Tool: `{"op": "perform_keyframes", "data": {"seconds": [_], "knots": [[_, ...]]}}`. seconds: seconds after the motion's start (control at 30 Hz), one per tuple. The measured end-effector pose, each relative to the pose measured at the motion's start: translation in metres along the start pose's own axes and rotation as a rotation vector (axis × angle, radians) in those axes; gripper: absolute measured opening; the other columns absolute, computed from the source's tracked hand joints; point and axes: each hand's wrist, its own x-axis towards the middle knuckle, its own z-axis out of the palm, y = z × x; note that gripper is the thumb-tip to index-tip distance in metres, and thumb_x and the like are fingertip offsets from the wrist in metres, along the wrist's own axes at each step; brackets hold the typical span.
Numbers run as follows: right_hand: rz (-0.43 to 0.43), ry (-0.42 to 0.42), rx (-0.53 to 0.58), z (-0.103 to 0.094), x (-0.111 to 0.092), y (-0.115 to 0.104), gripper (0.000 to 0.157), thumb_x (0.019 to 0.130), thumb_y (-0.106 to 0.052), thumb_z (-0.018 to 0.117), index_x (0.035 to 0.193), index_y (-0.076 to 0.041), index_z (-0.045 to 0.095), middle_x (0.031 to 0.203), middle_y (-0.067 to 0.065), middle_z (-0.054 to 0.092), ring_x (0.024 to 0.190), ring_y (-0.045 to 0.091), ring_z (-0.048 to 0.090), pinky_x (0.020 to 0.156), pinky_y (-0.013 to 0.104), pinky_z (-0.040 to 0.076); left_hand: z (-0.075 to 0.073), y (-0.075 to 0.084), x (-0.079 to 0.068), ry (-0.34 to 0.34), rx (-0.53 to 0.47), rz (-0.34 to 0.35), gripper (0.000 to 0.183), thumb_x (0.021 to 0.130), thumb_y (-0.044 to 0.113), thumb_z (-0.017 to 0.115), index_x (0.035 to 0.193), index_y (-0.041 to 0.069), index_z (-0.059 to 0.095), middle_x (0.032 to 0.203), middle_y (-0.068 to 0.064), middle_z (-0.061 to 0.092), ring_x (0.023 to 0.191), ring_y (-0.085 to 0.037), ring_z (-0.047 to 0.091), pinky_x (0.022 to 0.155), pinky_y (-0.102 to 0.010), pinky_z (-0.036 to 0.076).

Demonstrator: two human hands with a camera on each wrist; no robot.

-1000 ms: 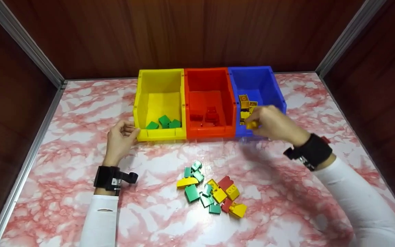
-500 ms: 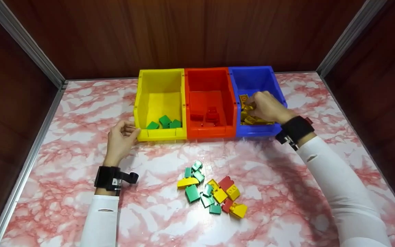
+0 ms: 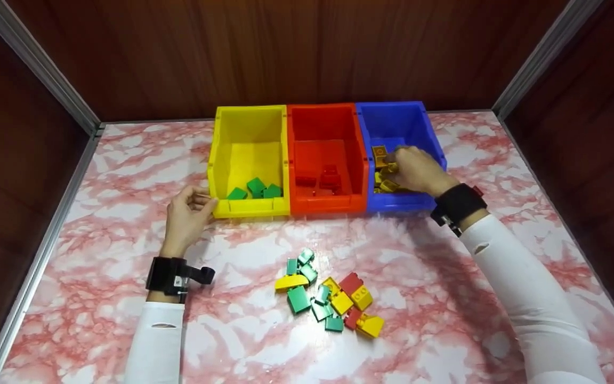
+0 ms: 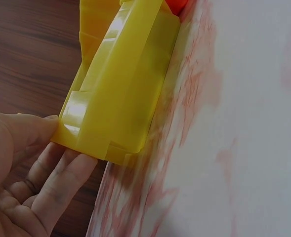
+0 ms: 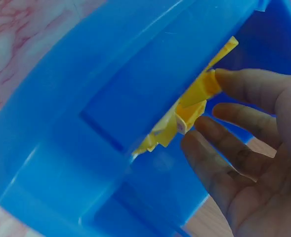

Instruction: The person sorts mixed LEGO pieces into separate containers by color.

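Note:
My left hand (image 3: 187,216) is at the front left corner of the yellow bin (image 4: 120,84), thumb on one side of the corner and curled fingertips on the other, holding it. My right hand (image 3: 419,168) is inside the blue bin (image 3: 405,202), over several yellow toy bricks (image 5: 192,108). In the right wrist view its thumb touches a yellow brick, while the other fingers are extended and spread beside the bricks. Green bricks (image 3: 256,186) lie at the front of the yellow bin. Red bricks (image 3: 330,176) lie in the red bin (image 3: 328,205) between the two.
A loose pile on the marbled table (image 3: 243,330) in front of the bins mixes green bricks (image 3: 299,300), yellow bricks (image 3: 341,303) and red bricks (image 3: 350,282). Brown wood-look panels (image 3: 317,53) close off the back and both sides.
My right hand has gone from the blue bin's front edge deeper inside it, and the yellow brick it held there has been let go among the others. My left hand stays put.

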Motion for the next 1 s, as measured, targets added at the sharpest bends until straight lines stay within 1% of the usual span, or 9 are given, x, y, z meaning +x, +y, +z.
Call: {"op": "perform_keyframes", "data": {"seconds": [0.1, 0.17, 0.3, 0.47, 0.6, 0.7, 0.8, 0.87, 1.0], "knots": [[-0.005, 0.012, -0.016, -0.005, -0.009, -0.005, 0.042, 0.091, -0.018, 0.080, 0.127, 0.002, 0.074, 0.125, 0.025, 0.072, 0.116, 0.045, 0.068, 0.099, 0.063, 0.057, 0.000, 0.000, 0.000, 0.000, 0.006, -0.002, 0.024, 0.100, 0.014, 0.072, 0.119, 0.000, 0.069, 0.105, -0.020, 0.074, 0.086, -0.006, 0.063, 0.079, -0.011, 0.052], [-0.019, 0.024, -0.036, -0.009, -0.017, -0.012, 0.045, 0.091, -0.024, 0.081, 0.129, 0.000, 0.072, 0.127, 0.023, 0.071, 0.119, 0.045, 0.067, 0.099, 0.065, 0.056, -0.001, 0.000, 0.000, -0.002, 0.009, -0.005, 0.024, 0.100, 0.014, 0.072, 0.120, 0.000, 0.069, 0.105, -0.020, 0.074, 0.087, -0.009, 0.064, 0.078, -0.011, 0.052], [-0.070, 0.050, -0.041, -0.015, -0.034, -0.031, 0.050, 0.089, -0.034, 0.084, 0.128, -0.004, 0.072, 0.126, 0.020, 0.071, 0.115, 0.041, 0.068, 0.092, 0.065, 0.059, -0.001, 0.000, 0.000, 0.002, 0.006, -0.006, 0.024, 0.100, 0.013, 0.072, 0.119, 0.000, 0.069, 0.104, -0.020, 0.074, 0.087, -0.009, 0.063, 0.078, -0.011, 0.051], [-0.147, 0.050, -0.020, -0.012, -0.057, -0.057, 0.055, 0.085, -0.039, 0.087, 0.127, -0.008, 0.071, 0.128, 0.018, 0.070, 0.106, 0.036, 0.071, 0.079, 0.057, 0.064, -0.001, -0.001, 0.000, 0.009, -0.002, -0.001, 0.023, 0.099, 0.012, 0.072, 0.119, 0.000, 0.071, 0.102, -0.020, 0.074, 0.083, -0.005, 0.063, 0.076, -0.011, 0.051], [-0.210, 0.012, 0.030, -0.003, -0.071, -0.077, 0.056, 0.084, -0.037, 0.087, 0.128, -0.007, 0.070, 0.125, 0.018, 0.070, 0.093, 0.031, 0.072, 0.073, 0.048, 0.065, -0.001, -0.002, -0.001, 0.010, -0.009, -0.004, 0.023, 0.099, 0.012, 0.073, 0.118, 0.000, 0.071, 0.102, -0.020, 0.074, 0.081, -0.002, 0.062, 0.076, -0.011, 0.051], [-0.248, -0.048, 0.081, 0.010, -0.080, -0.091, 0.053, 0.083, -0.033, 0.087, 0.126, -0.007, 0.071, 0.121, 0.014, 0.072, 0.092, 0.027, 0.072, 0.075, 0.041, 0.064, 0.000, -0.001, -0.001, 0.006, -0.014, -0.009, 0.024, 0.098, 0.012, 0.073, 0.118, -0.001, 0.070, 0.102, -0.020, 0.074, 0.081, -0.002, 0.063, 0.075, -0.011, 0.052], [-0.284, -0.116, 0.111, 0.024, -0.088, -0.103, 0.048, 0.082, -0.030, 0.088, 0.122, -0.008, 0.073, 0.118, 0.011, 0.074, 0.095, 0.025, 0.071, 0.077, 0.038, 0.064, 0.000, -0.001, 0.000, 0.004, -0.014, -0.013, 0.024, 0.098, 0.012, 0.073, 0.119, -0.001, 0.070, 0.103, -0.019, 0.074, 0.082, -0.002, 0.063, 0.076, -0.010, 0.052], [-0.324, -0.154, 0.111, 0.035, -0.091, -0.109, 0.043, 0.082, -0.027, 0.088, 0.118, -0.007, 0.074, 0.115, 0.011, 0.076, 0.099, 0.026, 0.071, 0.081, 0.038, 0.064, 0.000, -0.001, 0.000, 0.007, -0.012, -0.012, 0.024, 0.098, 0.013, 0.073, 0.118, -0.001, 0.070, 0.103, -0.019, 0.074, 0.082, -0.002, 0.063, 0.076, -0.010, 0.052], [-0.355, -0.221, 0.076, 0.053, -0.097, -0.119, 0.034, 0.083, -0.033, 0.088, 0.107, -0.011, 0.076, 0.100, 0.005, 0.075, 0.089, 0.019, 0.068, 0.075, 0.032, 0.060, 0.001, 0.000, 0.001, 0.011, -0.012, -0.010, 0.024, 0.099, 0.014, 0.073, 0.118, 0.000, 0.070, 0.103, -0.020, 0.074, 0.083, -0.002, 0.063, 0.077, -0.010, 0.052]]}}
